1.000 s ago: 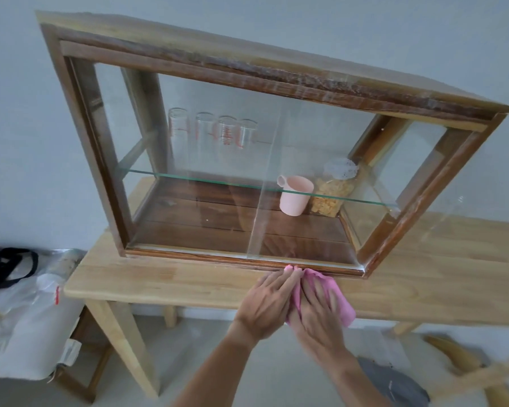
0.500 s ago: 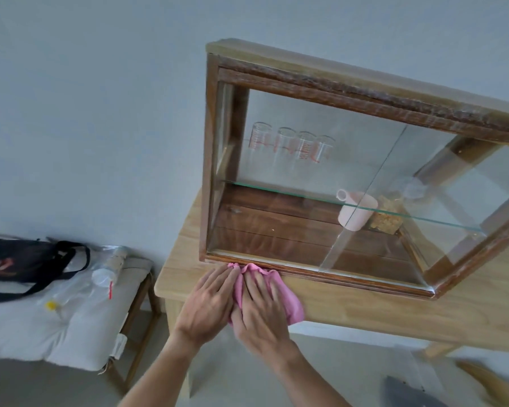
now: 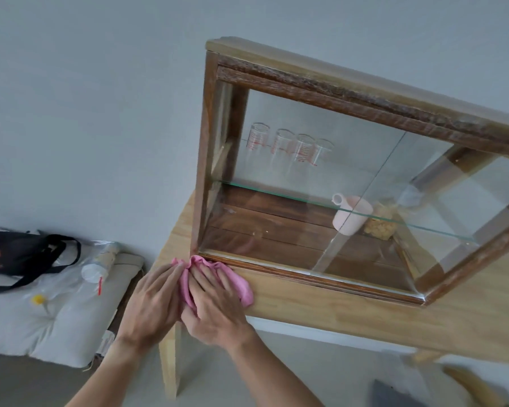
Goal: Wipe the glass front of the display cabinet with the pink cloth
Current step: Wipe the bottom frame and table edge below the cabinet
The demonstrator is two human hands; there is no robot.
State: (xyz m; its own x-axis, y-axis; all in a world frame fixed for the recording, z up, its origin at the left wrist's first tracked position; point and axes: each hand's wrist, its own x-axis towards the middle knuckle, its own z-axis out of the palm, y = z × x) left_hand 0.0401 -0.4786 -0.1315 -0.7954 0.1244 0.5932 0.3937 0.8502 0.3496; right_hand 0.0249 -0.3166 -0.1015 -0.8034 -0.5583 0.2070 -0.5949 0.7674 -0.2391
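Observation:
A wooden display cabinet [image 3: 209, 160] with a glass front [image 3: 306, 177] stands on a light wooden table [image 3: 350, 312]. The pink cloth [image 3: 241, 286] lies on the table at the cabinet's lower left corner, touching the bottom frame. My left hand [image 3: 156, 301] and my right hand [image 3: 215, 301] press flat on the cloth side by side, fingers pointing toward the cabinet. Most of the cloth is hidden under my hands. Inside, several glass beakers [image 3: 288, 145] stand on the glass shelf, and a pink mug [image 3: 350, 214] sits beside a jar [image 3: 379, 224].
To the left, a low stool with a white cushion [image 3: 41, 318] carries a black bag [image 3: 18, 257], a plastic bag and a bottle [image 3: 100, 262]. A grey wall lies behind. The table's left leg [image 3: 169, 365] is just below my hands. A dark object sits on the floor at lower right.
Both hands have slid the cloth leftward along the cabinet's bottom frame, from near the right corner to the left corner. My view has swung left with them.

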